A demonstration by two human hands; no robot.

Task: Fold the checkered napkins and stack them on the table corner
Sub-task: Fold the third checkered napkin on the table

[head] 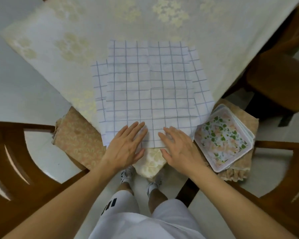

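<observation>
Covering the counter (214, 49) is a pale flowered cloth, and the person stands at its near corner, where that cloth hangs down in a point. Spread over this corner lie the checkered napkins (150, 87): one sheet on top, with the edges of at least two more showing out from under it at left and right. How many lie in the pile cannot be told. They look thin, light and limp, with creases running through the top sheet, so they should fold at a touch yet shift easily on the smooth cloth beneath. A sound way to take the top one would be by its two near corners or its near hem, lifting only that layer while the rest stay flat. Off to the right, on a chair seat, rests a stack of flowered plates (223, 137), just beside the napkin edge. Both hands lie palm down on the near hem, fingers straight and slightly spread: the left hand (126, 145) and the right hand (179, 147) touch the cloth and grip nothing.
</observation>
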